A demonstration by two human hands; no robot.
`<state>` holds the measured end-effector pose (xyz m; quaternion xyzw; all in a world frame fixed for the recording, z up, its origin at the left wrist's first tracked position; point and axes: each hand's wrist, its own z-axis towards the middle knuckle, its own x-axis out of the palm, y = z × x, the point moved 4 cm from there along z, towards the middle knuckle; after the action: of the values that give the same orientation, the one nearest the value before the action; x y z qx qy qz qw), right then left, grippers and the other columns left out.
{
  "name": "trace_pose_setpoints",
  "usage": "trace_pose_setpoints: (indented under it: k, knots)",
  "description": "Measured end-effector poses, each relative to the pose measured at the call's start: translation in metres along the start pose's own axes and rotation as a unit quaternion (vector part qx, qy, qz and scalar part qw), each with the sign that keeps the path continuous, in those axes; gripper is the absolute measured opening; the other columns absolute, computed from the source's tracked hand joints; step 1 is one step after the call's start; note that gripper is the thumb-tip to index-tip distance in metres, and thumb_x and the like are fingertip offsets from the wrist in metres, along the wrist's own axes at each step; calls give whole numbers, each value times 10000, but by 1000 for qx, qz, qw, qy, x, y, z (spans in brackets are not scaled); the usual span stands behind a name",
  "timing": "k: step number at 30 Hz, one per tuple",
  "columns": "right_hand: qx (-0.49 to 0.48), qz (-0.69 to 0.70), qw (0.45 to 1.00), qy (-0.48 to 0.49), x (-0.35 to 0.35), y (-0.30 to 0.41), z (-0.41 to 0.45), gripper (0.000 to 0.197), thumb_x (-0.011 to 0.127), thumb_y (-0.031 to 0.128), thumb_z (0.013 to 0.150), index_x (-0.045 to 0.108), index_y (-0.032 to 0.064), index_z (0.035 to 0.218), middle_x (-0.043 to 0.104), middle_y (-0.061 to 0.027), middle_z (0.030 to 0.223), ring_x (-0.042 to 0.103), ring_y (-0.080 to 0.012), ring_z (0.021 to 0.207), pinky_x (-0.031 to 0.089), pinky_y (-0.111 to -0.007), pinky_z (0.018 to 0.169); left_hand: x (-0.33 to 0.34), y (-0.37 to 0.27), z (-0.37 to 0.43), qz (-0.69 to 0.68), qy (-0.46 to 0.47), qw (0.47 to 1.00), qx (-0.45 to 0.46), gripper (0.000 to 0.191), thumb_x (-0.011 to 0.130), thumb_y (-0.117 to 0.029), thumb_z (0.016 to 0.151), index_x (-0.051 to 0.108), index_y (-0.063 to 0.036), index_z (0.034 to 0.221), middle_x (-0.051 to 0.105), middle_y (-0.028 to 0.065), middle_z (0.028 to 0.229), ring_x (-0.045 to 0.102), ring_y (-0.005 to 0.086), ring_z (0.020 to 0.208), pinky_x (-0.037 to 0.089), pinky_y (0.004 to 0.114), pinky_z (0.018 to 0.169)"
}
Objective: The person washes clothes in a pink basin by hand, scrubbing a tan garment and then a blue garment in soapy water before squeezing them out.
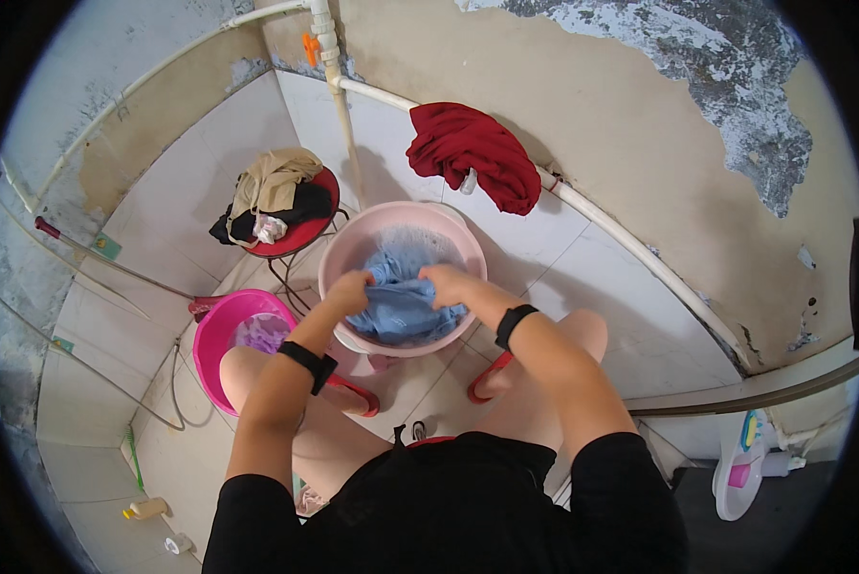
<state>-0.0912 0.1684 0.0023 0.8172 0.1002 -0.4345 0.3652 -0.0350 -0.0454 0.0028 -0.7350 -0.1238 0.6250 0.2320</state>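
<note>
A light blue cloth garment [401, 312] lies partly in sudsy water inside a large pale pink plastic basin [334, 228]. My left hand [350, 290] grips the garment near the basin's left side, and my right hand [445, 283] grips it a short way to the right. Between the hands the cloth is bunched and lifted a little. White foam floats at the far side of the water. Some fingertips are hidden in the folds. Each forearm wears a black band.
A bright pink bucket [211, 341] with purple cloth stands at left. Behind it, a red stool [297, 240] bears beige cloth [275, 179] and black cloth. A dark red garment [472, 154] hangs over the white wall pipe [630, 251]. Bottles lie on the floor at lower left.
</note>
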Motion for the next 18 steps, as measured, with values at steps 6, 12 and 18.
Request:
trace_pose_setpoints:
  k: [6, 12, 18]
  knots:
    - [-96, -24, 963, -249, -137, 89, -68, 344, 693, 15, 685, 603, 69, 1013, 623, -153, 1005, 576, -370, 957, 471, -424, 819, -148, -58, -18, -39, -170, 982, 72, 228, 639, 41, 643, 591, -7, 860, 603, 181, 776, 580, 320, 741, 446, 356, 665]
    - [-217, -6, 887, -408, -230, 152, -128, 313, 622, -66, 701, 602, 55, 990, 603, -138, 946, 583, -331, 902, 470, -380, 780, -264, -141, -48, -19, -245, 966, 79, 214, 652, 47, 692, 577, -1, 886, 600, 181, 789, 576, 315, 765, 457, 360, 700]
    - [-257, 2, 875, -409, -227, 157, -134, 410, 508, -131, 681, 585, 66, 1032, 554, -128, 980, 554, -316, 937, 456, -361, 808, -275, -136, -44, -10, -277, 958, 76, 233, 655, 53, 691, 572, -5, 902, 617, 149, 820, 590, 282, 791, 461, 354, 715]
